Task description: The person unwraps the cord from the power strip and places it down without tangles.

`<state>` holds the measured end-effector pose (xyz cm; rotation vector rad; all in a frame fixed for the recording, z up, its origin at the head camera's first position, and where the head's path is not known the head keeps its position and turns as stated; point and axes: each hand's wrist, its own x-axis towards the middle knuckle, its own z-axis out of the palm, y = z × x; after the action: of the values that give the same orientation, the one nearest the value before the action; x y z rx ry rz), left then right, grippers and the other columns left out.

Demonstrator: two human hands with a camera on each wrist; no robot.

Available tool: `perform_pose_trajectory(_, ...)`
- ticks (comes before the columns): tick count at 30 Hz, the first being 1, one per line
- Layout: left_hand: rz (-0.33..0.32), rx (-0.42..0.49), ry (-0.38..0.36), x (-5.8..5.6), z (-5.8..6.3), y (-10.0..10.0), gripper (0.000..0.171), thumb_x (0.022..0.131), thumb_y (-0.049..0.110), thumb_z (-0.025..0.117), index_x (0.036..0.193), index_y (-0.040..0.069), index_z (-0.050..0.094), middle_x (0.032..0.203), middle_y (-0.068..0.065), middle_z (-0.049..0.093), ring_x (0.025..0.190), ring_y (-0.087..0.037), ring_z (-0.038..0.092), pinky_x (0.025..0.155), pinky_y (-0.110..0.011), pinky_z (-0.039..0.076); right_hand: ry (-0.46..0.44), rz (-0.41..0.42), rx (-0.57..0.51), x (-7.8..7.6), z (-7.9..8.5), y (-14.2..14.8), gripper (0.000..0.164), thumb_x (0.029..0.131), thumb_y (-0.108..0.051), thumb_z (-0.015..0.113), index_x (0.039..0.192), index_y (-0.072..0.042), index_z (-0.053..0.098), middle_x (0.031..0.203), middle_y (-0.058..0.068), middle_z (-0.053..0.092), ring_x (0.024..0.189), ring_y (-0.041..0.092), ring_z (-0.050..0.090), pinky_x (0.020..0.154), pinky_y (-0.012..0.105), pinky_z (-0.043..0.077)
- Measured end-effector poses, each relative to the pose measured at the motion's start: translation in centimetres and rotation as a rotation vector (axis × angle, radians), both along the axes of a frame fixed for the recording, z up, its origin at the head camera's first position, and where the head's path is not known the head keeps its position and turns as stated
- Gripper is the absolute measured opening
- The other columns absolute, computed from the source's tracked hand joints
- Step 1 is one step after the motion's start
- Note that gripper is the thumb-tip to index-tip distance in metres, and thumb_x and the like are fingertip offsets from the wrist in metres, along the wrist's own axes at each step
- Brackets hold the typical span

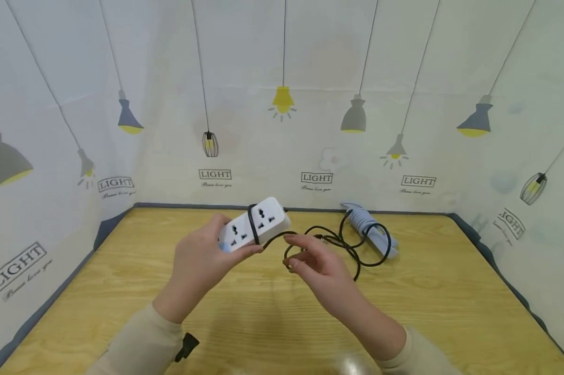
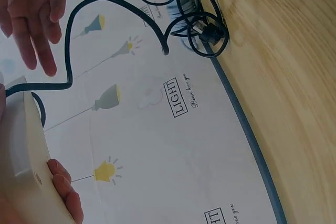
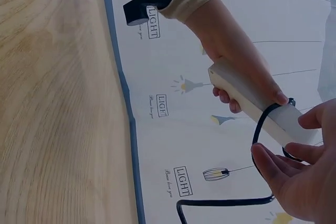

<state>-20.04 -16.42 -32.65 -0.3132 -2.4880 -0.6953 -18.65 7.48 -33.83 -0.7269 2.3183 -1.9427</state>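
Note:
My left hand (image 1: 202, 255) grips a white power strip (image 1: 240, 234) above the table, thumb on the near side, sockets facing up. A black cord (image 1: 252, 224) loops round the strip and runs off to the right. Beside that cord is my right hand (image 1: 326, 271), its fingers loosely bent and thumb apart from them. In the left wrist view the right hand (image 2: 34, 14) hangs with relaxed fingers next to the cord (image 2: 68, 51). The cord passes close by the fingertips (image 3: 257, 153) in the right wrist view; whether they touch it I cannot tell.
Loose coils of black cord (image 1: 356, 263) lie on the wooden table (image 1: 244, 317). Behind them rests a pale blue object (image 1: 368, 224) wrapped in its own cord. A black plug (image 2: 210, 32) sits among the coils. Printed fabric walls (image 1: 263, 161) border the table.

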Motion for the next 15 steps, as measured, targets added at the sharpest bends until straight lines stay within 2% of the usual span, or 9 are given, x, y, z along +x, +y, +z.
perform_pose_trajectory(6, -0.018, -0.001, 0.037, -0.1, 0.4, 0.9, 0.062, 0.071, 0.059, 0.08, 0.102, 0.01, 0.059, 0.07, 0.0, 0.06, 0.052, -0.011, 0.049, 0.044, -0.029, 0.038, 0.047, 0.095, -0.088, -0.2, 0.1, -1.0, 0.044, 0.095, 0.0, 0.056, 0.139, 0.0, 0.05, 0.141, 0.015, 0.047, 0.112, 0.031, 0.06, 0.091, 0.035, 0.05)
perform_pose_trajectory(10, -0.028, 0.003, 0.058, -0.3, 0.7, 1.4, 0.061, 0.071, 0.057, 0.081, 0.101, 0.01, 0.058, 0.071, -0.001, 0.061, 0.052, -0.011, 0.049, 0.044, -0.029, 0.037, 0.033, 0.155, -0.154, -0.2, 0.3, -1.6, 0.045, 0.096, 0.001, 0.055, 0.139, 0.004, 0.047, 0.142, 0.018, 0.046, 0.118, 0.035, 0.056, 0.094, 0.035, 0.048)
perform_pose_trajectory(15, -0.027, -0.002, 0.083, -0.5, 1.1, 2.2, 0.062, 0.07, 0.056, 0.082, 0.104, 0.01, 0.059, 0.07, 0.0, 0.06, 0.052, -0.012, 0.049, 0.044, -0.03, 0.037, 0.0, 0.123, -0.167, -0.4, 0.2, -1.8, 0.04, 0.096, 0.0, 0.055, 0.136, 0.003, 0.051, 0.136, 0.017, 0.051, 0.12, 0.033, 0.055, 0.095, 0.035, 0.047)
